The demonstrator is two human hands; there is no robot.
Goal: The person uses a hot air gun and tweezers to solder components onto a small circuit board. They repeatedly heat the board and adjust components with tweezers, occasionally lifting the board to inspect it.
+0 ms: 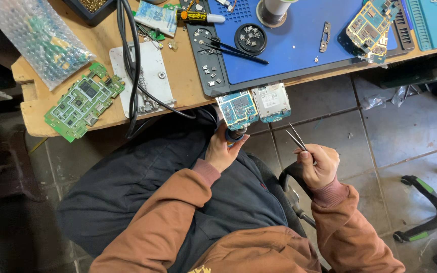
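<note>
My left hand [222, 150] is closed around a small dark handle, and a blue circuit board [237, 109] sits at 12 o'clock from its fingertips. I can't tell whether the handle touches the board. A second board with a silver shield [271, 101] lies just beside the first, at its 3 o'clock, and both hang over the edge of the wooden bench [183, 76].

My right hand [318, 164] is clenched on metal tweezers [296, 138], tips slightly apart and pointing to 11 o'clock, well short of the boards and holding nothing that I can see.

Doing this well, as I judge it: keep the left hand steady under the board, bring the tweezer tips in low and slow, and rest the right wrist, since both boards overhang and a nudge could tip them off.

Further out at 12 o'clock is a blue work mat [299, 45] with a round black dish of small parts [250, 38]. At 10 o'clock lies a green circuit board [83, 101], and beyond it a clear bubble-wrap bag [36, 38] holding green pieces. At 11 o'clock sit a yellow-and-black glue tube [198, 17] with a white cap and a pale blue printed paper packet [156, 18]. A black cable [131, 65] crosses a white plate [150, 76].
</note>
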